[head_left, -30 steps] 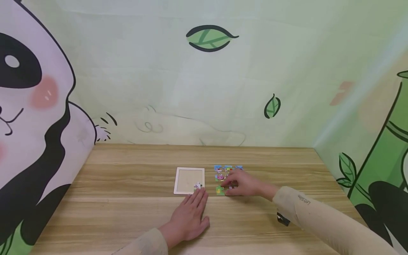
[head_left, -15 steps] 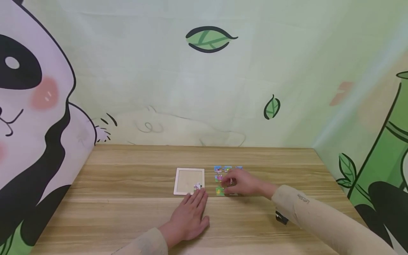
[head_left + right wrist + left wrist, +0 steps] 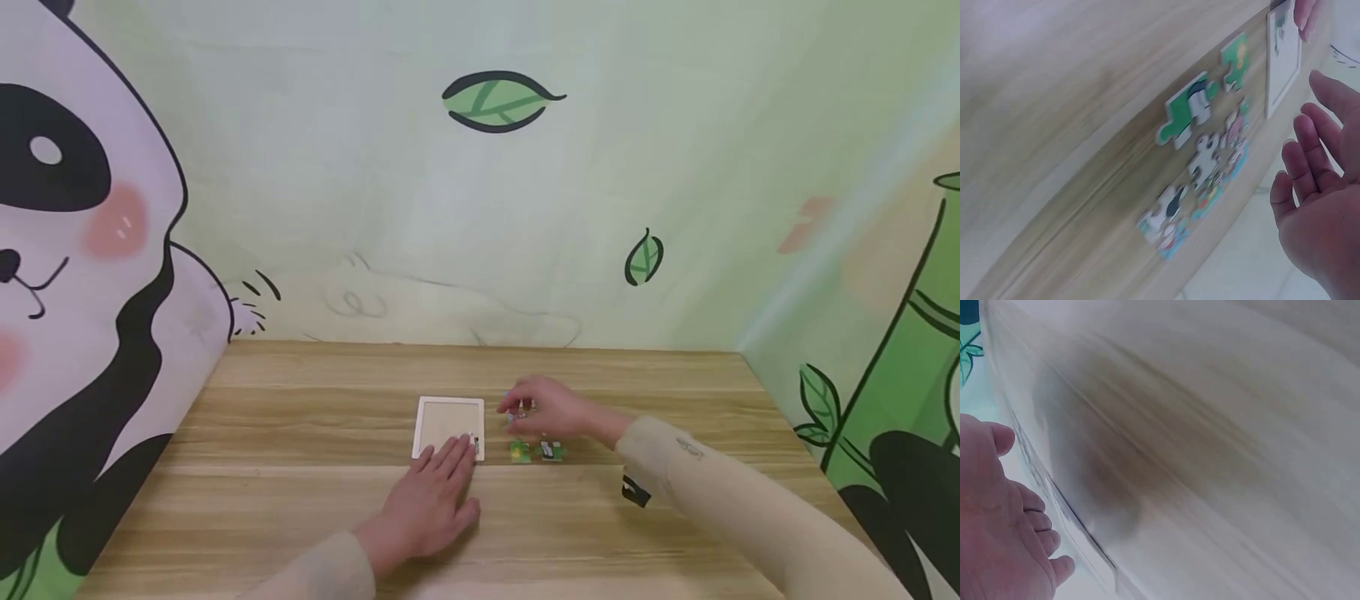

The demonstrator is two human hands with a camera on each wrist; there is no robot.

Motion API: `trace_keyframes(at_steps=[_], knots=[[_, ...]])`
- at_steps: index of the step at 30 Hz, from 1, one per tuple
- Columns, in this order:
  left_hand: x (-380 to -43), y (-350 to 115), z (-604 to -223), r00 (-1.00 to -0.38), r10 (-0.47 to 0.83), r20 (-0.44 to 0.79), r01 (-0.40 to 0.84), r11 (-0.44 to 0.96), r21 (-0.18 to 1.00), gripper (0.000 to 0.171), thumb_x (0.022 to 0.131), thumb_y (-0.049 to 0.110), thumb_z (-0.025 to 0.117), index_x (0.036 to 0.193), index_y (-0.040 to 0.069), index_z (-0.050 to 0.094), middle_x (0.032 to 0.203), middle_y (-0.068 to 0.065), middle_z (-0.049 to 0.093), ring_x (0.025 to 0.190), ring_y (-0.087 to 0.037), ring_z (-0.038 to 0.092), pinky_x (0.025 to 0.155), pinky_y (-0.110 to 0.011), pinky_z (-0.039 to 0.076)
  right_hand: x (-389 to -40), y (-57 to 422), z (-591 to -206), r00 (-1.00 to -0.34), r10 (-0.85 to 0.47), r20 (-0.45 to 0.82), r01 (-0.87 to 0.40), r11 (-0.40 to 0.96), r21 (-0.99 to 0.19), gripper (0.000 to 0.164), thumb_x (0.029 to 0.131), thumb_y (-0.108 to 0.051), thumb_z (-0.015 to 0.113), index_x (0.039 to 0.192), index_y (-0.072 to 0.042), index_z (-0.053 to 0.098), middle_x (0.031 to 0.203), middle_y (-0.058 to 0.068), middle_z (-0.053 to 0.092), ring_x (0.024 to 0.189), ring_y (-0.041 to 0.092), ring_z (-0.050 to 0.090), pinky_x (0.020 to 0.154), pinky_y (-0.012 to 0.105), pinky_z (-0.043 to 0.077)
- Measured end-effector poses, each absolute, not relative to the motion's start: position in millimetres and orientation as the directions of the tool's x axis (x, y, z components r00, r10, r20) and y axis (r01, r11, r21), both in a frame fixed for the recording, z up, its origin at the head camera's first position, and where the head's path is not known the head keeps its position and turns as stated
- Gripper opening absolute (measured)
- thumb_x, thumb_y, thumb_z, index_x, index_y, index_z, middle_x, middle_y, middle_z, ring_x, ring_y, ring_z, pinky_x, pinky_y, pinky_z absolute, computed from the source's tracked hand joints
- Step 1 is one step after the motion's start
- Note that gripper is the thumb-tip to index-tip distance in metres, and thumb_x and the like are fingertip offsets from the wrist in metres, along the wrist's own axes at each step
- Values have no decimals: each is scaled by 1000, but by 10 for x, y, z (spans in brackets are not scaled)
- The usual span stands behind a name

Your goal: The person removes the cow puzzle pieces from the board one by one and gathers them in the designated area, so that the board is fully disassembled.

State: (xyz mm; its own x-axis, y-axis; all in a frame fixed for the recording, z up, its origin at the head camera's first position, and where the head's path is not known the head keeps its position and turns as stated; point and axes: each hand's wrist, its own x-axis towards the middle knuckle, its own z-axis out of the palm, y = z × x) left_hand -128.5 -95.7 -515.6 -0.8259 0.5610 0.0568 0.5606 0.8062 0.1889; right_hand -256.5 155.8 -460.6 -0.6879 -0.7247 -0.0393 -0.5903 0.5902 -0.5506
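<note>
A shallow white-rimmed puzzle tray (image 3: 452, 400) lies on the table, and one puzzle piece (image 3: 474, 440) shows in its near right corner. My left hand (image 3: 429, 508) rests on the near edge of the tray, fingers straight and partly covering that piece. My right hand (image 3: 551, 408) is over the loose pieces to the right of the tray, fingers bent loosely with nothing between them in the right wrist view. Nearest me are a green-and-yellow piece (image 3: 1233, 59) and a green, black and white piece (image 3: 1180, 114). Behind them lie several more, including a white piece (image 3: 1205, 159).
The wooden table (image 3: 315, 417) ends at a printed backdrop (image 3: 375, 167) with a panda and leaves. A small black object (image 3: 636, 490) shows under the right sleeve.
My right hand has moved left and away from me across the pieces, uncovering the near green, black and white piece. My left hand has shifted slightly left on the tray.
</note>
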Motion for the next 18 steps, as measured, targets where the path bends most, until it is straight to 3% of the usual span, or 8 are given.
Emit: trace_keyframes(at_steps=[8, 18], knots=[[-1317, -1247, -5038, -855, 518, -2, 507, 837, 205, 69, 110, 41, 48, 162, -4, 40, 171, -22, 33, 159, -39, 32, 128, -57, 29, -2600, 1271, -4672, -685, -724, -82, -563, 598, -571, 34, 96, -22, 82, 127, -7, 76, 113, 5, 71, 107, 23, 64, 97, 42, 55], [-1327, -1413, -5067, -846, 533, -2, 524, 832, 184, 70, 110, 42, 48, 162, -4, 39, 171, -23, 33, 159, -41, 31, 128, -58, 28, -2666, 1058, -4775, -664, -738, -117, -551, 589, -591, 35, 95, -21, 84, 125, -7, 76, 115, 7, 71, 107, 25, 63, 97, 38, 53]])
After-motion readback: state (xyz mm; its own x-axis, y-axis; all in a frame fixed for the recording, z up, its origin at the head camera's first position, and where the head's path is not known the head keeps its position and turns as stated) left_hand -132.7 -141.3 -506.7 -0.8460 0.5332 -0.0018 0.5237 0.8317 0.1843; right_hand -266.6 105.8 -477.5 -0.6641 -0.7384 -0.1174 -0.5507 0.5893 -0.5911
